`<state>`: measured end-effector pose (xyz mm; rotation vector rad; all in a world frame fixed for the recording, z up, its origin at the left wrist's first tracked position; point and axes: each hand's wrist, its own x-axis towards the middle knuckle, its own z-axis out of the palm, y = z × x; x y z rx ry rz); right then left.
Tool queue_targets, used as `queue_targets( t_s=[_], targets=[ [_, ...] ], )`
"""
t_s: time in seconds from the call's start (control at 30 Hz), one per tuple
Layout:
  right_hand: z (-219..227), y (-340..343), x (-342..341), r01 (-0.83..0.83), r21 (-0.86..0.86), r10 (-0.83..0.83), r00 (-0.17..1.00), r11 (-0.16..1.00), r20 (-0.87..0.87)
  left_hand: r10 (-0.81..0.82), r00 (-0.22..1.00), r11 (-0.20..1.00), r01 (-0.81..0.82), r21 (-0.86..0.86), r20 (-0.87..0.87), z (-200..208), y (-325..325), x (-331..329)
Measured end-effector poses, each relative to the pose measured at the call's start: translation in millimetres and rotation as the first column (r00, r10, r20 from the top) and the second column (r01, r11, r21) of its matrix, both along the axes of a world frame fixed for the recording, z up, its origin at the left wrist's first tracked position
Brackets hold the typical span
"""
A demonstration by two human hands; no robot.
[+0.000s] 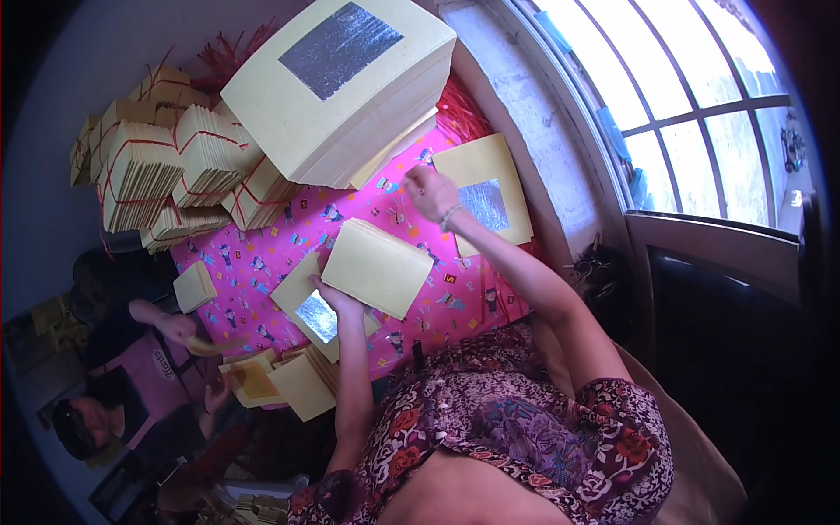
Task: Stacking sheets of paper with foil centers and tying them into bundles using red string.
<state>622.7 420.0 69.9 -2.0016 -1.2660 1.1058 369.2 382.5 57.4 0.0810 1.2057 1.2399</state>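
Observation:
My left hand [339,302] grips the lower left edge of a stack of folded joss paper [376,267], pale yellow and several layers thick. Under that hand lies a joss paper sheet with a silver foil patch [318,317], partly covered by the stack. My right hand [430,194] is raised with its fingers curled together; whether anything is between them is hidden. Beside it, to the right, rests a stack of flat joss paper [455,166] with a silver patch. A tall pile of larger joss paper sheets [337,105] rises just beyond my hands.
The table has a pink patterned cover [385,337]. Joss paper bundles tied with red string [144,171] are heaped at the far left. At left, a co-worker in a pink apron [162,376] handles yellow paper near folded stacks [302,385]. A barred window [674,114] is on the right.

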Motion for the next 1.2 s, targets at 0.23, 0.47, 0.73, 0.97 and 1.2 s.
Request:
queue_targets(
  t_s=[0.23,0.47,0.73,0.97,1.2],
  targets=[
    [-47,35,88,0.104,0.055,-0.115,0.761,0.993,0.638,0.075,0.997,0.996,-0.073,0.054,-0.034,12,-2,-12],
    [-41,34,112,0.085,0.248,-0.225,0.753,0.965,0.618,-0.008,0.948,0.972,0.082,0.222,-0.317,42,-17,-31],
    [128,39,170,0.209,0.590,-0.532,0.716,0.780,0.451,-0.011,0.874,0.954,0.156,0.258,-0.486,105,-58,-11],
    [264,-14,196,0.447,0.815,-0.563,0.805,0.368,-0.188,0.209,0.352,0.856,0.385,0.344,-0.913,150,-89,22],
    [374,-175,69,-0.178,0.960,-0.433,0.864,0.217,0.258,-0.524,0.692,0.505,0.722,0.474,-0.496,240,-98,66]
  ],
)
